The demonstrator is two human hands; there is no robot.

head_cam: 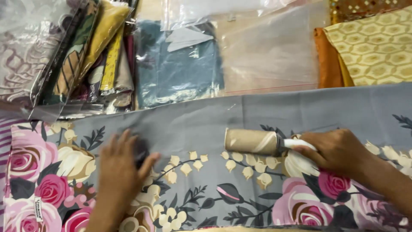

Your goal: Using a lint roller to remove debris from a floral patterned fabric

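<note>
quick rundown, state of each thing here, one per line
grey floral fabric: spread flat
lint roller: lying on the fabric, handle gripped
right hand: closed on the roller handle
left hand: open, pressed flat on the fabric
blue cloth in clear bag: folded, bagged
yellow patterned cloth: folded, unbagged

We note that the grey floral cloth (201, 124) is a smooth woven fabric with a soft, faint sheen and a printed rose pattern. The lint roller (251, 141) carries a matt, papery beige sheet on its drum, and its handle is white plastic with a slight gloss. The clear bags (266, 43) are thin glossy plastic film, creased and reflective. We see the folded blue cloth (180, 68) inside one bag as matt fabric. The yellow patterned fabric (377, 47) looks woven with a light lustre, beside plain orange cloth (327, 60) of matt finish.
</note>
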